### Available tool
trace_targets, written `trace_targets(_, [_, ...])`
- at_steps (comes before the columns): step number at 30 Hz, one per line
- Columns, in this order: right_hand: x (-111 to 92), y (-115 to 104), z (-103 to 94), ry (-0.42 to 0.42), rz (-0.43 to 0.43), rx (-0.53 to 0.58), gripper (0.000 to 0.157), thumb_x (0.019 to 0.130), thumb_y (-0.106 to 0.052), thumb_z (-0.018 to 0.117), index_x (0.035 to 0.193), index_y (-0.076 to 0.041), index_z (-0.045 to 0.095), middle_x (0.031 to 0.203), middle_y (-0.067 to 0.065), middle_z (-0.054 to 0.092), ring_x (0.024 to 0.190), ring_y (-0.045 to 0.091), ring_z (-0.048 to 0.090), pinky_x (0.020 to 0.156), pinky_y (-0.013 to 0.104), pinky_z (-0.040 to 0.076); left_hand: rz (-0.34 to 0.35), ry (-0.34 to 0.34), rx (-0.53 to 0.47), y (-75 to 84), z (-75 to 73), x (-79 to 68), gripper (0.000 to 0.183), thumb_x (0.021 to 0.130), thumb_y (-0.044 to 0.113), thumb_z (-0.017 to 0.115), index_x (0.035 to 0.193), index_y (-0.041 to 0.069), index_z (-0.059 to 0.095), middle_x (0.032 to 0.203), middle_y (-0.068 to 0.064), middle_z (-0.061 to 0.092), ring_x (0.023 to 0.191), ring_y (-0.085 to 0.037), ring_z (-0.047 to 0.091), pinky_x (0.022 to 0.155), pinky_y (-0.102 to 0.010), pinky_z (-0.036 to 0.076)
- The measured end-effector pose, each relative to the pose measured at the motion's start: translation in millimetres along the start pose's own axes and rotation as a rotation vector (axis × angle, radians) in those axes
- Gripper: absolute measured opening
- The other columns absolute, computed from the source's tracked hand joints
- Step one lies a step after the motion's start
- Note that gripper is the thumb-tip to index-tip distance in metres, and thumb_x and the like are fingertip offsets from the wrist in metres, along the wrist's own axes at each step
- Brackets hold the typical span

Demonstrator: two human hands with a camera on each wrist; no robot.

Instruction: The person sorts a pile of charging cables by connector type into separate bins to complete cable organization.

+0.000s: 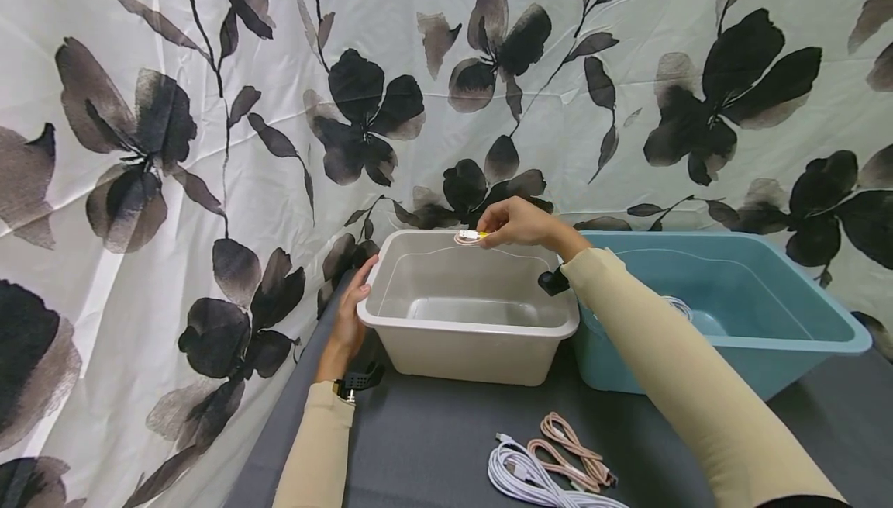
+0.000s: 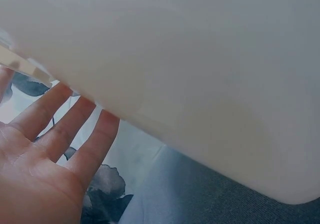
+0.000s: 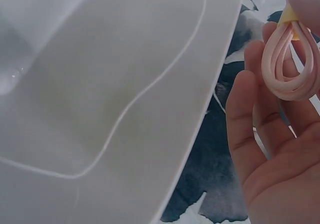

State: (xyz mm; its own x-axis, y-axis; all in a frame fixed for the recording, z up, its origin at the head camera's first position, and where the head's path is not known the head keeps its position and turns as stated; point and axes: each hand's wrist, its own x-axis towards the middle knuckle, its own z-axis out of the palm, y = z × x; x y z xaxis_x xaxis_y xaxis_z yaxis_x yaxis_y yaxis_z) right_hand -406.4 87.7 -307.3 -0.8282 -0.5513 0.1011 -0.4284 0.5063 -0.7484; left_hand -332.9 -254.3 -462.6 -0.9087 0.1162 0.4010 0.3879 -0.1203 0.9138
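Observation:
My right hand [image 1: 519, 225] pinches a coiled pale pink cable [image 3: 287, 76] above the far rim of the beige bin [image 1: 463, 349]. A yellow tie [image 3: 287, 16] wraps the coil, and its white plug end shows in the head view. In the right wrist view the thumb presses at the tie while the other fingers spread loosely below. At the bin's left side, my left hand [image 1: 349, 318] has its fairly straight fingers [image 2: 97, 139] against the outer wall; its thumb is hidden in the left wrist view. Inside the beige bin the bare floor shows.
Right beside the beige bin stands a blue bin [image 1: 760, 368] with a white cable [image 1: 677, 306] in it, partly behind my right sleeve. On the grey surface [image 1: 418, 438] in front lie a coiled white cable [image 1: 512, 469] and a pink-tan cable [image 1: 568, 450]. A floral curtain [image 1: 279, 182] hangs behind.

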Motion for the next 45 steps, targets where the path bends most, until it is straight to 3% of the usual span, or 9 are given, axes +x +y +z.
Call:
trace_targets(6, [6.6,8.6,8.8,-0.004,0.008,-0.011,0.020,0.083,-0.004,0.081,0.101,0.000,0.073,0.085,0.003,0.067,0.076,0.015,0.054,0.066,0.027,0.045,-0.001,-0.008,-0.008,-0.8,1.0,-0.6,0.063,0.097,0.025,0.037,0.160,0.019,0.035,0.164,-0.007,0.034,0.136,-0.020,0.042,0.105,-0.034,0.039])
trace_targets(11, [9.7,11.4,13.2,-0.003,0.001,-0.022,0.017,0.084,-0.005,0.080,0.099,0.001,0.073,0.084,0.005,0.068,0.073,0.014,0.053,0.062,0.026,0.045,0.005,-0.004,-0.010,-0.2,0.8,-1.8,0.063,0.097,0.025,0.038,0.160,0.018,0.035,0.165,-0.006,0.033,0.137,-0.019,0.041,0.104,-0.030,0.040])
trace_targets(17, [13.3,13.8,16.2,0.034,0.018,-0.051,0.008,0.086,-0.002,0.077,0.093,-0.002,0.073,0.082,0.003,0.070,0.074,0.013,0.057,0.068,0.026,0.047,0.006,-0.011,-0.011,-0.6,0.0,-1.4,0.062,0.099,0.024,0.037,0.161,0.016,0.034,0.166,-0.009,0.031,0.139,-0.020,0.041,0.104,-0.029,0.040])
trace_targets(26, [5.4,9.9,8.8,0.038,0.014,-0.049,0.011,0.090,-0.009,0.075,0.099,-0.003,0.074,0.088,0.004,0.069,0.081,0.017,0.056,0.075,0.030,0.048,0.008,-0.009,-0.009,0.2,0.4,-0.2,0.061,0.099,0.022,0.035,0.160,0.017,0.034,0.166,-0.009,0.032,0.137,-0.019,0.042,0.104,-0.030,0.040])
trace_targets(32, [-13.5,-1.1,-3.4,-0.002,-0.010,-0.070,0.012,0.094,-0.014,0.072,0.103,-0.006,0.073,0.094,0.007,0.071,0.086,0.020,0.060,0.082,0.039,0.051,0.012,-0.009,-0.013,0.7,1.1,0.5,0.063,0.098,0.024,0.037,0.161,0.017,0.034,0.166,-0.008,0.032,0.137,-0.018,0.043,0.105,-0.030,0.040])
trace_targets(36, [-33.0,-11.2,-11.2,-0.026,-0.043,-0.108,0.011,0.095,-0.017,0.072,0.103,-0.010,0.073,0.095,0.005,0.071,0.088,0.022,0.062,0.083,0.038,0.052,0.012,-0.004,-0.011,0.4,0.7,0.9,0.063,0.098,0.023,0.035,0.161,0.017,0.034,0.166,-0.007,0.032,0.137,-0.017,0.043,0.104,-0.029,0.041])
trace_targets(45, [-106.7,-33.8,-15.8,-0.035,-0.146,-0.178,0.010,0.095,-0.019,0.072,0.104,-0.014,0.073,0.098,0.001,0.072,0.088,0.018,0.064,0.080,0.033,0.054,0.005,0.009,0.004,0.8,0.0,1.2,0.063,0.098,0.024,0.035,0.161,0.017,0.034,0.167,-0.007,0.031,0.139,-0.018,0.041,0.104,-0.028,0.040])
